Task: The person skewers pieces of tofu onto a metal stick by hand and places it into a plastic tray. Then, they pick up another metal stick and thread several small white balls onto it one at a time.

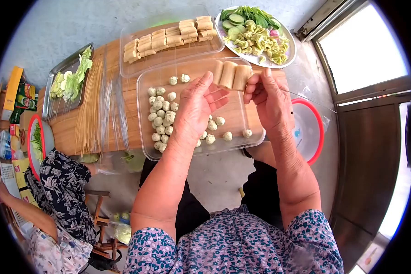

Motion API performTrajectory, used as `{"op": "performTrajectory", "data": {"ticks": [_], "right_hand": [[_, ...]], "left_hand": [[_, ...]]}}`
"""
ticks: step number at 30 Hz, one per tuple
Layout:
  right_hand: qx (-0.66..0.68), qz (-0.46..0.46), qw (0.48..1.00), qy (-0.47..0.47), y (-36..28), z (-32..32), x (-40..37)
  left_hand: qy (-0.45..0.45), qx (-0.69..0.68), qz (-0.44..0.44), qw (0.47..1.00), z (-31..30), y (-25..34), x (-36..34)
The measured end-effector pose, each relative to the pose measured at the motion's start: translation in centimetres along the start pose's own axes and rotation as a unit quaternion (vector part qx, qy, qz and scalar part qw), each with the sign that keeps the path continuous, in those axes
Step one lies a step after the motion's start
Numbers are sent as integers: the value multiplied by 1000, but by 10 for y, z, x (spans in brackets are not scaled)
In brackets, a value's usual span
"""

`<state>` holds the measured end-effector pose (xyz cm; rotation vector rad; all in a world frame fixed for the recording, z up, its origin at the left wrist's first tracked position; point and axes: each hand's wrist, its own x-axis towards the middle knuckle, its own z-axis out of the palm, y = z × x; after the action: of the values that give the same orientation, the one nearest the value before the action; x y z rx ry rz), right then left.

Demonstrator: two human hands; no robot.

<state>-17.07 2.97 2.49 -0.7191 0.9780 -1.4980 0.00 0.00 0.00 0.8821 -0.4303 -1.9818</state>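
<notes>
Right hand [270, 95] pinches skewered tan rolls [234, 76], left hand [195, 104] perhaps touching them.

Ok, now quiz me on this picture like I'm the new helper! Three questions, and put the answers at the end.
1. How many tan, tube-shaped rolls are being held up?
2. True or false: the round, speckled white balls lie in a clear, rectangular plastic box.
3. Fill in: the thin metal skewer sticks out past the ____ hand.

Key: 1. Three. 2. True. 3. The right hand.
</notes>
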Motion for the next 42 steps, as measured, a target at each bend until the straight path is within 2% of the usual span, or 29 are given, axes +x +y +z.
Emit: {"op": "performTrajectory", "data": {"ticks": [3, 5, 8, 15, 21, 23, 25, 27, 29, 31, 34, 42], "right_hand": [[-16, 32, 999, -21, 4, 6, -6], [-40, 44, 998, -16, 3, 9, -8], [-65, 12, 997, 31, 2, 14, -7], [-98, 34, 995, 11, 2, 8, -5], [-120, -10, 992, 20, -6, 6, -2], [-152, -34, 986, 62, -14, -4, 2], [-170, -39, 983, 65, -16, -17, 8], [-262, -32, 956, 125, -17, -26, 14], [-296, -37, 944, 138, -14, -30, 20], [-400, -46, 904, 146, -14, -30, 24], [-445, -53, 880, 156, -4, -39, 40], [-447, -40, 878, 166, 9, -28, 53]], "left_hand": [[-11, -17, 11, 1000, 0, 1, -3], [20, -41, 31, 998, -2, 0, -4], [63, -46, 61, 995, 0, 4, -6], [87, -66, 61, 992, -3, 9, -2], [47, -26, 45, 998, -10, 4, 0], [100, 14, 38, 994, -11, 2, 0], [120, 14, 41, 992, -12, 5, 1], [140, 14, 46, 989, -13, 9, 0], [133, 18, 54, 989, -14, 11, -1], [129, 16, 53, 990, -16, 10, -1], [122, 12, 51, 991, -17, 10, -1], [123, 17, 50, 991, -16, 13, -2]]}}
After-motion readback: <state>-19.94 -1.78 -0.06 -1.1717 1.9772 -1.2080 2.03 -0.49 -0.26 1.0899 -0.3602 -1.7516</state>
